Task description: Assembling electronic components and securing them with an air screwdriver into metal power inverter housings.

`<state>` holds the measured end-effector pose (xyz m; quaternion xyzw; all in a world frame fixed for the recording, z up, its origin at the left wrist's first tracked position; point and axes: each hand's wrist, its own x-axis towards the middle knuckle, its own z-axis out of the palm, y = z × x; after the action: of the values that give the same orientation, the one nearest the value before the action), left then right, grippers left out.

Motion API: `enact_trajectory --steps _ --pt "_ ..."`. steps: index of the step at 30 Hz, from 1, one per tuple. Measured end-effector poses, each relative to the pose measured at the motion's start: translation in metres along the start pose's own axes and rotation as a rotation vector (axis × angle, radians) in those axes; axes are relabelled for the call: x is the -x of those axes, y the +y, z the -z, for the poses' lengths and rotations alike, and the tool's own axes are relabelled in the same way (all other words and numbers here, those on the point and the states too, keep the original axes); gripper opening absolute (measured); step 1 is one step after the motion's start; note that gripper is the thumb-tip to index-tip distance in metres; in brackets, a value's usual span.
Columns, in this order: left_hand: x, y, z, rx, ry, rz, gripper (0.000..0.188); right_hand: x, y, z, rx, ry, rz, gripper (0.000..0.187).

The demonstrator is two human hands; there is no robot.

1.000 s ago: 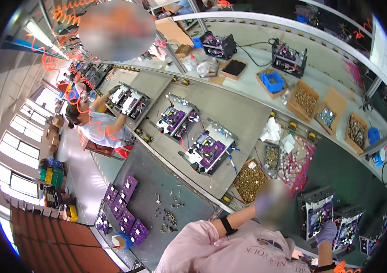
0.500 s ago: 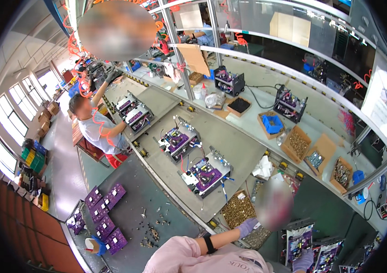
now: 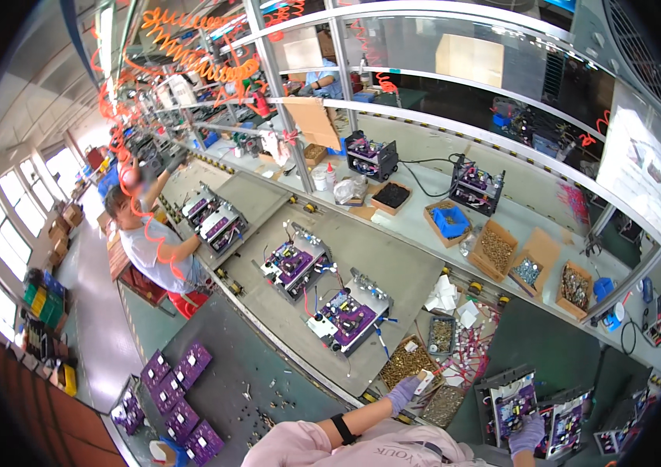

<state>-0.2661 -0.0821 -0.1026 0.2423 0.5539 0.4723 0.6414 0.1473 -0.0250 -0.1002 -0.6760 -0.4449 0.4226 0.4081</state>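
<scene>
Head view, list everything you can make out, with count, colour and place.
Conveyor: one, grey, centre
Open units: three, silver and purple, on conveyor
Framed units: two, black, beyond conveyor
Nearby units: three or more, silver and purple, lower right
Circuit boards: five or more, purple, lower left
Cardboard boxes: several, brown, beyond conveyor
Brass fasteners: many, gold, lower centre
Coiled hoses: several, orange, upper left
Co-worker: one, pale shirt, left
Small part: one, white, lower centre
Left hand: one, lavender glove, lower centre, holding small part
Right hand: one, lavender glove, lower right, at nearby unit
</scene>
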Motion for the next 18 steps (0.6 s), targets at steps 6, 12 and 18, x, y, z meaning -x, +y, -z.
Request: enact_trajectory --steps 6,12,18 --pt "-0.015 -0.017 -0.003 -0.112 -0.011 0.054 0.051 0.018 -0.037 -0.006 0.866 -0.010 0.579 0.012" --pt "0.010 0.003 -0.024 -0.030 -0.027 0.056 0.050 0.029 -0.046 -0.006 1.237 0.013 0.562 0.022" --pt "0.034 0.020 -0.057 -0.175 -0.033 0.112 0.049 0.044 -0.074 -0.013 1.173 -0.030 0.498 0.024"
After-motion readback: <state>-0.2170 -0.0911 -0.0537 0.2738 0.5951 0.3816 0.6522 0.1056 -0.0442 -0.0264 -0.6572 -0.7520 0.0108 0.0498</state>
